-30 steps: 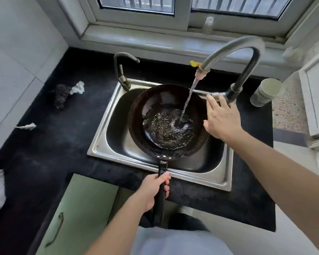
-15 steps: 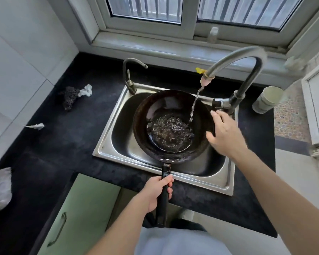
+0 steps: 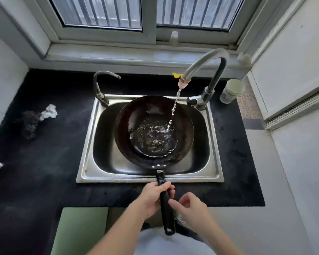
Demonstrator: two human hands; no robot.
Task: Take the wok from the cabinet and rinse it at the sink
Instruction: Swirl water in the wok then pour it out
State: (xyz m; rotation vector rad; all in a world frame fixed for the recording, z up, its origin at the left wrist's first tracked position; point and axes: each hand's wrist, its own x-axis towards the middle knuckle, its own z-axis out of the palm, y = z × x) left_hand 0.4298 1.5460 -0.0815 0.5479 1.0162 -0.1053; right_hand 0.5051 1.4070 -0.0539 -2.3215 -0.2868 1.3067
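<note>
A dark round wok (image 3: 184, 144) rests over the steel sink (image 3: 87, 162), with a pool of water in its bottom. A thin stream runs into it from the tall curved faucet (image 3: 206, 63). My left hand (image 3: 155, 196) grips the wok's long black handle (image 3: 166, 214) just below the sink's front rim. My right hand (image 3: 190, 208) hovers right of the handle, fingers loosely curled and apart, holding nothing; whether a fingertip touches the handle is unclear.
A smaller second tap (image 3: 101, 83) stands at the sink's back left. A pale cup (image 3: 232, 91) sits at the right of the black counter (image 3: 44, 181). A dark scrubber (image 3: 29, 122) and crumpled paper (image 3: 49, 112) lie left. A green cabinet door (image 3: 81, 230) is below.
My right hand left the faucet lever and came down beside the wok handle. The stream has thinned. The view shifted, so the sink sits more centred.
</note>
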